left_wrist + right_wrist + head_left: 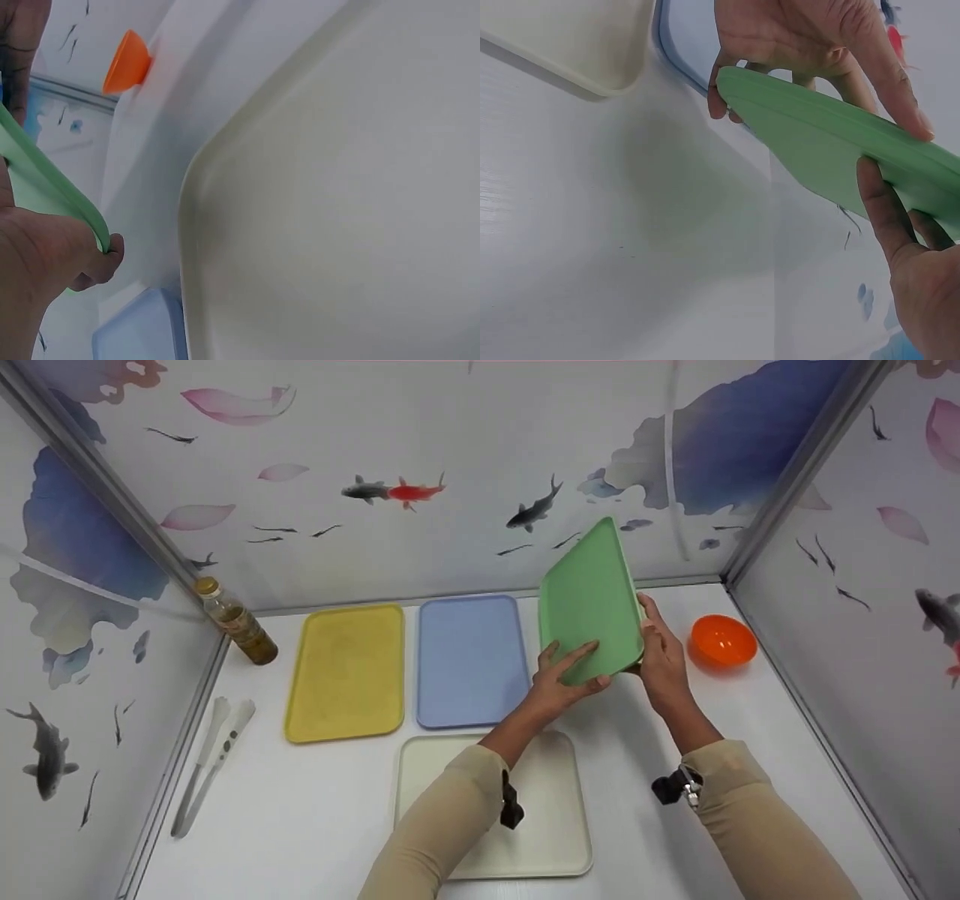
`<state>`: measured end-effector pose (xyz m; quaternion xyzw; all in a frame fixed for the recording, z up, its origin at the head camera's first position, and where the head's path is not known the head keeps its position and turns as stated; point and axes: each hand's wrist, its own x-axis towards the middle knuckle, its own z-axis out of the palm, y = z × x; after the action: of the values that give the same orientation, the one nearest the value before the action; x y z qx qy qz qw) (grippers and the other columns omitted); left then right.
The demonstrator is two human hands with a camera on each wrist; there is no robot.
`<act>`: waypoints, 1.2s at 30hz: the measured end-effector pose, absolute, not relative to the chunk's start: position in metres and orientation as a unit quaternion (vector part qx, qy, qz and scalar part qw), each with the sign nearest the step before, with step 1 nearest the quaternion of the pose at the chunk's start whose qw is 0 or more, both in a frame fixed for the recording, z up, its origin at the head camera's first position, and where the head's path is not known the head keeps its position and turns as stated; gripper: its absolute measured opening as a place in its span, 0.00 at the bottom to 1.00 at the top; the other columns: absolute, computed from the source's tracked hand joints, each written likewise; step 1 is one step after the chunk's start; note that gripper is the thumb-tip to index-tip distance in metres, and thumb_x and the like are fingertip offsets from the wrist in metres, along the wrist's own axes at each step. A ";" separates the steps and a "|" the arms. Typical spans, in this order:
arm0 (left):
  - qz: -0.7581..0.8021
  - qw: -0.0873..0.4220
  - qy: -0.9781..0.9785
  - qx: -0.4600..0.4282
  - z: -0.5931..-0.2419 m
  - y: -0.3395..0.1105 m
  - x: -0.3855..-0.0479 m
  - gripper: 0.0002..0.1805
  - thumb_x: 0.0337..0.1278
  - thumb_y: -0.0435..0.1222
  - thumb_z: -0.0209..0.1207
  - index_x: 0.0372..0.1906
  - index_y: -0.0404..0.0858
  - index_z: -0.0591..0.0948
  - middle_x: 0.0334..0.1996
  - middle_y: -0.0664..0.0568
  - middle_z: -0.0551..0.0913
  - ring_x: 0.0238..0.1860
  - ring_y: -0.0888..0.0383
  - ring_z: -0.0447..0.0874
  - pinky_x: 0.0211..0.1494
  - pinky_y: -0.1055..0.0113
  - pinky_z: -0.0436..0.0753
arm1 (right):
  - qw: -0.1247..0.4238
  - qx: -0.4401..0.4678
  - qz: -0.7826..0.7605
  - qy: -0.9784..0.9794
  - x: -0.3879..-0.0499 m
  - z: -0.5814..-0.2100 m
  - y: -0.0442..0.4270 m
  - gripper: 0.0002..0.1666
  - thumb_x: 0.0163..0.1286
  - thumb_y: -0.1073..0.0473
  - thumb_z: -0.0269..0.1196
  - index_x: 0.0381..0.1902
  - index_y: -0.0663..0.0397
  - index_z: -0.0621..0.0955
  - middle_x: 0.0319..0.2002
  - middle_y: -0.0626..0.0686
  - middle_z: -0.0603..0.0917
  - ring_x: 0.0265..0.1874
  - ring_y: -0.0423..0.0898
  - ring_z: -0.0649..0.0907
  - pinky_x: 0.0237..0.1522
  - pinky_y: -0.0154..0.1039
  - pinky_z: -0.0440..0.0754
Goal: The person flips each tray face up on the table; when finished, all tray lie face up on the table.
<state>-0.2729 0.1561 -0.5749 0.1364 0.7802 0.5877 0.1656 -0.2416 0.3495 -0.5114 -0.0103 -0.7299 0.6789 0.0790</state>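
A green tray (589,592) is held up off the table, steeply tilted, behind the cream tray (555,825). My left hand (556,688) grips its lower edge, fingers spread over the face towards the blue tray (472,660). On the other side, my right hand (664,664) holds the right edge, its fingers against the back in the right wrist view. The left wrist view shows the left hand (56,251) wrapped round the tray's rim. Part of the cream tray is hidden by my left forearm.
A yellow tray (349,675) lies left of the blue one. An orange bowl (722,641) stands at the right, near the side wall. At the left are an oil bottle (238,622) and tongs (214,765). Printed panels (465,435) enclose the table.
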 end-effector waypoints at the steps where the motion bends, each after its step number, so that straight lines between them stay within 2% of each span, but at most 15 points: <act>1: 0.587 0.161 0.781 0.138 -0.575 0.155 -0.273 0.46 0.48 0.81 0.68 0.76 0.81 0.74 0.92 0.44 0.40 0.89 0.29 0.46 0.83 0.32 0.65 | 0.075 -0.011 0.679 -0.730 -0.242 -0.511 0.350 0.32 0.93 0.39 0.43 0.89 0.27 0.62 0.71 0.63 0.79 0.52 0.46 0.88 0.47 0.38 0.92; 5: 0.581 0.138 0.790 0.136 -0.578 0.152 -0.272 0.41 0.50 0.77 0.71 0.73 0.83 0.77 0.92 0.46 0.41 0.87 0.28 0.48 0.82 0.31 0.66 | 0.057 -0.004 0.672 -0.739 -0.244 -0.511 0.353 0.31 0.94 0.42 0.39 0.89 0.30 0.62 0.73 0.62 0.77 0.55 0.50 0.86 0.47 0.39 0.92; 8: 0.567 0.124 0.803 0.136 -0.580 0.150 -0.270 0.39 0.53 0.74 0.72 0.73 0.83 0.77 0.91 0.46 0.42 0.86 0.27 0.49 0.81 0.30 0.65 | 0.051 -0.006 0.656 -0.753 -0.245 -0.512 0.357 0.32 0.94 0.47 0.37 0.89 0.33 0.63 0.79 0.59 0.72 0.56 0.51 0.84 0.47 0.38 0.92; 11: 0.551 0.113 0.816 0.136 -0.581 0.149 -0.269 0.38 0.56 0.71 0.73 0.73 0.81 0.77 0.91 0.46 0.42 0.86 0.28 0.50 0.81 0.30 0.65 | 0.061 -0.025 0.637 -0.768 -0.245 -0.511 0.359 0.33 0.92 0.51 0.38 0.88 0.34 0.65 0.82 0.55 0.69 0.52 0.46 0.85 0.46 0.36 0.91; 14: 0.536 0.102 0.828 0.133 -0.581 0.148 -0.267 0.37 0.58 0.68 0.74 0.73 0.81 0.78 0.91 0.46 0.43 0.86 0.28 0.51 0.81 0.29 0.64 | 0.074 -0.038 0.629 -0.773 -0.243 -0.510 0.360 0.33 0.90 0.52 0.40 0.88 0.36 0.67 0.76 0.61 0.75 0.44 0.42 0.88 0.44 0.34 0.91; 17: 0.520 0.089 0.839 0.130 -0.581 0.148 -0.265 0.36 0.58 0.67 0.75 0.73 0.81 0.78 0.91 0.47 0.44 0.86 0.29 0.50 0.80 0.29 0.63 | 0.081 -0.030 0.626 -0.775 -0.242 -0.510 0.360 0.33 0.90 0.55 0.41 0.87 0.41 0.67 0.75 0.62 0.76 0.42 0.45 0.89 0.43 0.35 0.91; 19: 0.513 0.081 0.845 0.130 -0.581 0.148 -0.265 0.37 0.58 0.66 0.76 0.73 0.80 0.79 0.91 0.47 0.44 0.86 0.29 0.49 0.80 0.28 0.62 | 0.084 -0.026 0.612 -0.786 -0.242 -0.510 0.360 0.33 0.89 0.56 0.40 0.87 0.42 0.66 0.80 0.59 0.73 0.47 0.49 0.87 0.45 0.34 0.90; 21: 0.504 0.073 0.851 0.130 -0.582 0.148 -0.264 0.37 0.57 0.66 0.76 0.73 0.79 0.79 0.90 0.47 0.44 0.86 0.29 0.48 0.80 0.28 0.62 | 0.086 -0.024 0.586 -0.805 -0.242 -0.512 0.361 0.34 0.89 0.57 0.39 0.88 0.41 0.65 0.85 0.53 0.67 0.60 0.51 0.83 0.55 0.35 0.85; 24: 0.488 0.059 0.861 0.132 -0.582 0.147 -0.264 0.38 0.56 0.66 0.77 0.73 0.76 0.80 0.90 0.47 0.44 0.85 0.28 0.49 0.79 0.28 0.62 | 0.088 -0.015 0.542 -0.835 -0.243 -0.514 0.361 0.36 0.88 0.61 0.41 0.89 0.40 0.63 0.88 0.53 0.64 0.75 0.55 0.73 0.69 0.47 0.77; 27: 0.468 0.047 0.871 0.138 -0.582 0.146 -0.264 0.38 0.56 0.67 0.76 0.74 0.73 0.81 0.90 0.46 0.45 0.84 0.26 0.51 0.78 0.27 0.64 | 0.085 0.009 0.487 -0.869 -0.243 -0.517 0.359 0.38 0.87 0.61 0.50 0.90 0.43 0.60 0.88 0.59 0.62 0.83 0.61 0.67 0.80 0.62 0.68; 29: 0.452 0.042 0.879 0.143 -0.582 0.144 -0.263 0.38 0.57 0.68 0.75 0.74 0.73 0.81 0.90 0.47 0.45 0.83 0.24 0.51 0.78 0.27 0.65 | 0.077 0.026 0.441 -0.894 -0.243 -0.517 0.358 0.45 0.84 0.55 0.62 0.91 0.45 0.58 0.88 0.63 0.60 0.83 0.67 0.66 0.81 0.70 0.65; 33: 0.430 0.030 0.889 0.154 -0.583 0.142 -0.263 0.37 0.59 0.69 0.73 0.74 0.72 0.82 0.90 0.48 0.45 0.84 0.17 0.48 0.77 0.23 0.66 | 0.056 0.047 0.351 -0.933 -0.240 -0.519 0.358 0.68 0.65 0.41 0.82 0.92 0.43 0.55 0.87 0.69 0.53 0.82 0.75 0.65 0.78 0.76 0.66; 36: 0.426 0.025 0.889 0.167 -0.584 0.140 -0.262 0.34 0.62 0.67 0.73 0.72 0.68 0.84 0.90 0.47 0.46 0.83 0.13 0.45 0.76 0.19 0.65 | 0.046 0.059 0.311 -0.947 -0.238 -0.522 0.360 0.74 0.57 0.41 0.87 0.91 0.42 0.57 0.86 0.73 0.52 0.78 0.80 0.66 0.74 0.77 0.71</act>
<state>-0.2619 0.1403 -0.5839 0.1668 0.8888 0.4261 0.0251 -0.2381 0.3600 -0.5223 0.0588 -0.9473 0.3114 0.0465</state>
